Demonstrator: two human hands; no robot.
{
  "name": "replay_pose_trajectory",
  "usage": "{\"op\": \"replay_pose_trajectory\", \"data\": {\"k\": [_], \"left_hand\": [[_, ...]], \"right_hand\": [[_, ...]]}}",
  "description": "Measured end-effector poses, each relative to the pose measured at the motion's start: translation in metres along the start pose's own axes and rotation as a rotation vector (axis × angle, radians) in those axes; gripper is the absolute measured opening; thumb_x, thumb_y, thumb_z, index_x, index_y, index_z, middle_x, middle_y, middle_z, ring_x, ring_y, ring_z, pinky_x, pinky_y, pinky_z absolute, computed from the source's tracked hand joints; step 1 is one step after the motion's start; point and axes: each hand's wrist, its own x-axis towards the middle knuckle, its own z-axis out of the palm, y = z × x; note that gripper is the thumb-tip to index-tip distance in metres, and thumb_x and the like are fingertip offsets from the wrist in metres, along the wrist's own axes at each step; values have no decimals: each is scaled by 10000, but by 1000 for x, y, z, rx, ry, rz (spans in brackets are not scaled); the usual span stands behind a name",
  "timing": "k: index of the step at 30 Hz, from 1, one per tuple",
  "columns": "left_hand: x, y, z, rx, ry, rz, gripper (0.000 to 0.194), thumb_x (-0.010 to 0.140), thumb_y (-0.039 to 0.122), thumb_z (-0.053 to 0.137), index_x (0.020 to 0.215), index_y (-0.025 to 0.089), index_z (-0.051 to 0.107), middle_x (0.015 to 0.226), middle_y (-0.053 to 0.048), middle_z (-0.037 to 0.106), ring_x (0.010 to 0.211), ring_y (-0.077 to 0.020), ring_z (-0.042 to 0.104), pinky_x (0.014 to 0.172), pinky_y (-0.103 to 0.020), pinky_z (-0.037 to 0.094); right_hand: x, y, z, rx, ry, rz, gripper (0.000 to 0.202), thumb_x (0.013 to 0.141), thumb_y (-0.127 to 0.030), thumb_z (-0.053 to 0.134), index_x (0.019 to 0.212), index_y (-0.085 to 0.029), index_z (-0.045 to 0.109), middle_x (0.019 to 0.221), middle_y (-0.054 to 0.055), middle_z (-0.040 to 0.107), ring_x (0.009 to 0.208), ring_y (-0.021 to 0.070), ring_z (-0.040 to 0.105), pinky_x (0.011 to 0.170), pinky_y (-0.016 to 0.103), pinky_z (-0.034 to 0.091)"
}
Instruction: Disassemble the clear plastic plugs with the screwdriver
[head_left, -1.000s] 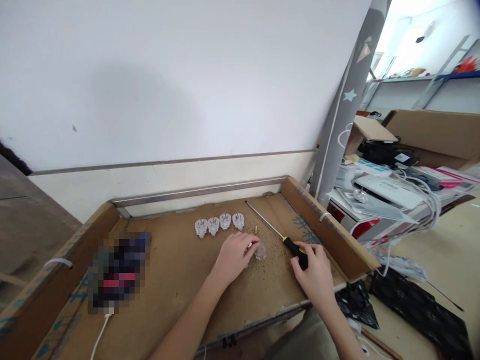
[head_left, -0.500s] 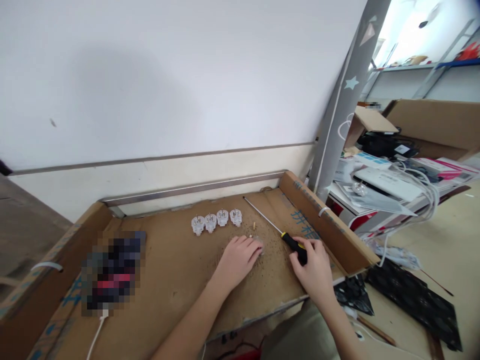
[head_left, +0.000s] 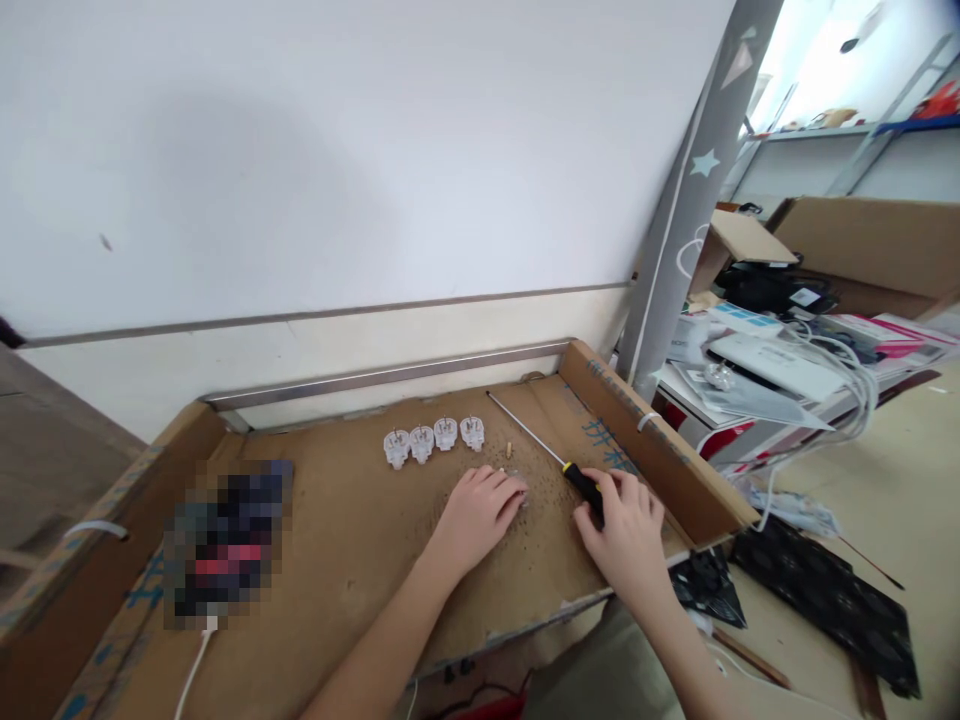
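Observation:
My left hand (head_left: 480,515) rests on the cardboard with its fingers closed over a small clear plastic piece (head_left: 522,492), mostly hidden beneath them. Its kind is not plain. My right hand (head_left: 624,525) has its thumb and fingers around the handle end of a black-and-yellow screwdriver (head_left: 583,490), which lies with its long shaft pointing away and to the left. Beyond my left hand several clear plug bodies with metal prongs (head_left: 421,443) stand in a row. A small tan-coloured piece (head_left: 509,450) lies between that row and the screwdriver.
The cardboard work surface (head_left: 330,570) has raised side walls (head_left: 652,445) and dark specks around my hands. A blurred-out object with a white cable (head_left: 196,660) lies at left. A wrapped grey post (head_left: 675,200) and a cluttered table (head_left: 772,365) stand at right.
My right hand has shifted very slightly left along with the screwdriver handle. My left hand stays in nearly the same place; the plug bodies have not moved.

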Motion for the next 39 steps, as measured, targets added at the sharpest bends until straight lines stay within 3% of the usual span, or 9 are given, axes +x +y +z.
{"op": "replay_pose_trajectory", "data": {"k": [5,9,16,28,39], "left_hand": [[0,2,-3,-75,-13,-84,170,865,201,499,1002,227,595,932,-18,670,886,-202,552,787,-335,391],[1,3,-4,-131,-12,-148,263,818,182,544,1077,228,565,899,-9,670,862,-202,564,789,-332,398],[0,2,-3,-144,-14,-147,261,813,185,553,1069,234,564,911,-5,668,879,-207,556,796,-338,395],[-2,2,-9,-158,-42,-169,269,792,173,562,1050,250,578,928,19,672,877,-190,558,814,-327,388],[-1,-2,-11,-264,-43,-232,221,802,168,551,999,258,597,906,24,688,864,-178,600,831,-327,405]], "right_hand": [[13,-29,-6,86,-128,-267,216,842,-311,465,1018,-314,591,1104,35,505,1036,165,457,892,329,328],[24,-37,1,112,-197,-336,153,821,-253,493,913,-271,615,1059,47,524,1016,178,464,872,343,341],[31,-31,10,125,-250,-373,156,831,-224,474,901,-207,612,1044,76,528,1017,199,458,857,361,345],[38,-27,11,198,-338,-443,150,837,-240,469,888,-203,605,991,58,540,977,173,468,875,349,327],[40,-24,17,304,-365,-402,187,801,-281,533,960,-228,617,1044,59,527,1023,180,468,884,352,345]]}}
